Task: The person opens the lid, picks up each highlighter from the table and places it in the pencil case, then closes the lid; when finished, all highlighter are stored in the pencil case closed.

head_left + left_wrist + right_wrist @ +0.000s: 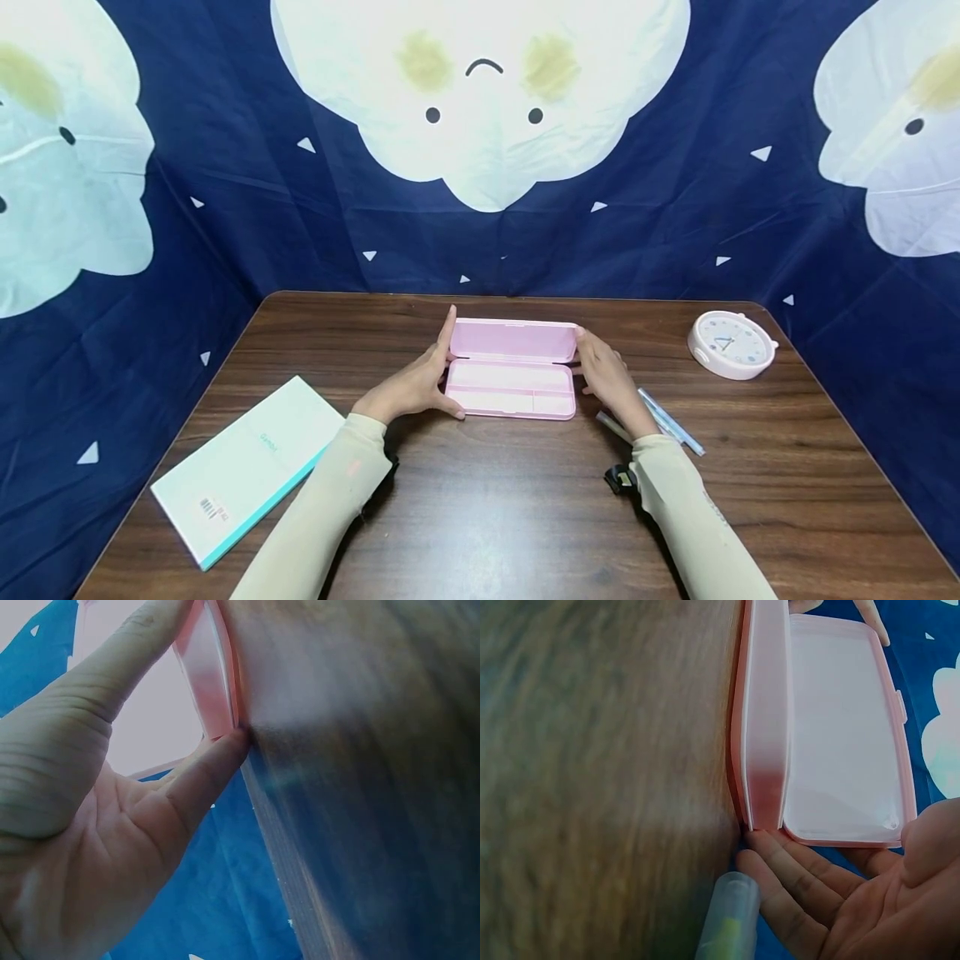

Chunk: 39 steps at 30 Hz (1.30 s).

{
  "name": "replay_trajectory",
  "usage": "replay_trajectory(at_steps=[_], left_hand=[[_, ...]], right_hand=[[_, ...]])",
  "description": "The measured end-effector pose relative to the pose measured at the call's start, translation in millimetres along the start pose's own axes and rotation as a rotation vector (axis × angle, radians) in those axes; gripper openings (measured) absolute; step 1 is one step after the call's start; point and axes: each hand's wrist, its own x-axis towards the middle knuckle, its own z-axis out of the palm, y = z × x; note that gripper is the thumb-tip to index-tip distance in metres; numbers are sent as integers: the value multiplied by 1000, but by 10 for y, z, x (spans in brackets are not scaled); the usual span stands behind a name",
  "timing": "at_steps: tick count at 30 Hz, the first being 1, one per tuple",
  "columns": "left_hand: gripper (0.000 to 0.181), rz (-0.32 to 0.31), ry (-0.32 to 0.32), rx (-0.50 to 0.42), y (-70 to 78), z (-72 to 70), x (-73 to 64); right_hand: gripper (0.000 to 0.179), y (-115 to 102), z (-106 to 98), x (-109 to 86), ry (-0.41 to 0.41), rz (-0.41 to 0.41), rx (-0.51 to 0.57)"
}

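Note:
A pink pencil case (495, 373) lies unfolded at the middle of the table, its lid (513, 342) raised behind the divided base. No items show in its compartments. At the left end, my left hand (412, 388) is spread wide, thumb at the front corner and index finger pointing up beside the lid. The left wrist view shows its little finger against the end of the case (214, 675). My right hand (606, 377) is at the opposite end. Its straight fingers (802, 889) touch the base's end wall, with the thumb near the lid's edge.
By my right forearm lie slim pens (671, 421); a clear-capped one (731, 915) is close below the right fingers. A white round clock (731, 344) stands at the back right. A white and teal box (251, 467) lies at the left, partly behind my left sleeve.

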Motion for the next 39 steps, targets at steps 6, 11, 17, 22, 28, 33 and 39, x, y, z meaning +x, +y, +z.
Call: replay_trajectory(at_steps=[6, 11, 17, 22, 28, 33, 39], left_hand=[[162, 80, 15, 12, -186, 56, 29], [160, 62, 14, 11, -79, 38, -2], [163, 98, 15, 3, -130, 43, 26], [163, 110, 21, -2, -196, 76, 60], [165, 105, 23, 23, -249, 93, 100], [162, 38, 14, 22, -26, 46, 67], [164, 22, 29, 32, -95, 47, 84]], right_hand=[[74, 13, 8, -18, 2, 5, -9], [73, 22, 6, -16, 7, 18, -9], [79, 29, 1, -29, 3, -4, -1], [64, 65, -16, -1, 147, -191, -23], [38, -58, -103, -32, 255, -316, 5], [38, -50, -234, -111, 244, -345, -57], [35, 117, -455, -254, 282, -396, -180]])
